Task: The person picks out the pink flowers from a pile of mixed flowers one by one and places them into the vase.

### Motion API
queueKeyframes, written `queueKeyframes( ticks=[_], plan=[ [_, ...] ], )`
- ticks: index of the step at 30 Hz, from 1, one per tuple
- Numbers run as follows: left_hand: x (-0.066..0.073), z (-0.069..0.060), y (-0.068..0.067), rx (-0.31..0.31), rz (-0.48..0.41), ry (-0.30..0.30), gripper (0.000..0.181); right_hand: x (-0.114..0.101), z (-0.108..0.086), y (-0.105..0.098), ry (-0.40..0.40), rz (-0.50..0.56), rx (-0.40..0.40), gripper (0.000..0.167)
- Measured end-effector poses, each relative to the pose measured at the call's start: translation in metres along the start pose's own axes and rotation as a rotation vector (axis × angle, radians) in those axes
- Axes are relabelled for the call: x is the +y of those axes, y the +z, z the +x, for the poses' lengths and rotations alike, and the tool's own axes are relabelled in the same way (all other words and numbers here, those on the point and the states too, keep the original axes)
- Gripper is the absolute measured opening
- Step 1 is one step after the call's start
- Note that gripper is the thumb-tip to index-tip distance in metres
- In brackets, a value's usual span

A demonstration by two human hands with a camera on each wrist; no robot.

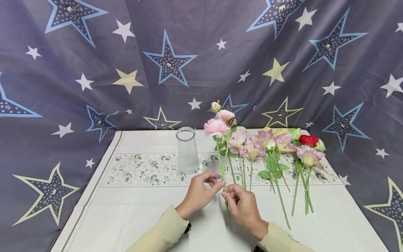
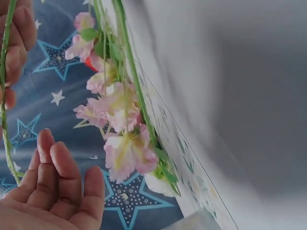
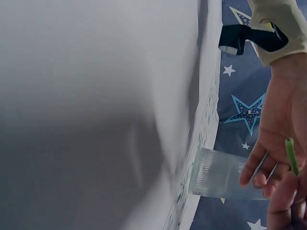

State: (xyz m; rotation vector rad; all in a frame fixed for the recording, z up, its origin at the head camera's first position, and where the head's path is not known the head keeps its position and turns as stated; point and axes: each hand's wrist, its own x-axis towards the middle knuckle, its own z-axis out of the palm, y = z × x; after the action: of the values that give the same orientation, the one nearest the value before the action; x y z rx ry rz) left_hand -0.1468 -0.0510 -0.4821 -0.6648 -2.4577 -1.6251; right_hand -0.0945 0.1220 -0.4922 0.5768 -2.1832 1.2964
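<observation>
A tall spray of pink flowers stands upright between the two hands, left of the other flowers. On its green stem, my left hand holds with thumb and fingertips, the other fingers loosely bent. Just below, my right hand pinches the same stem. The left wrist view shows the stem running from the right hand down to the left hand. In the right wrist view, the cut end of the stem pokes out above the right hand's fingers.
An upright clear glass vase stands behind the left hand on a floral runner. Several pink-purple flowers, a red one and green-white ones lie to the right, stems toward the front. A star-patterned cloth hangs behind the white table.
</observation>
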Motion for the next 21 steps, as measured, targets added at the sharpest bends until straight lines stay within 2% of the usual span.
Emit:
queueKeyframes(
  ticks=[5,12,21],
  plan=[
    [0.0025,0.0029,0.0032,0.014,-0.068,0.007,0.016,-0.0023,0.0005,0.0026,-0.003,0.015,0.013,0.018],
    [0.0067,0.0045,0.0033,0.074,-0.095,0.035,0.011,-0.004,-0.0007,0.0052,-0.029,0.014,0.02,0.019],
    [0.0093,0.0061,-0.0011,0.048,-0.093,-0.003,0.016,-0.0071,-0.0033,0.0066,-0.018,0.033,0.01,0.021]
  ],
)
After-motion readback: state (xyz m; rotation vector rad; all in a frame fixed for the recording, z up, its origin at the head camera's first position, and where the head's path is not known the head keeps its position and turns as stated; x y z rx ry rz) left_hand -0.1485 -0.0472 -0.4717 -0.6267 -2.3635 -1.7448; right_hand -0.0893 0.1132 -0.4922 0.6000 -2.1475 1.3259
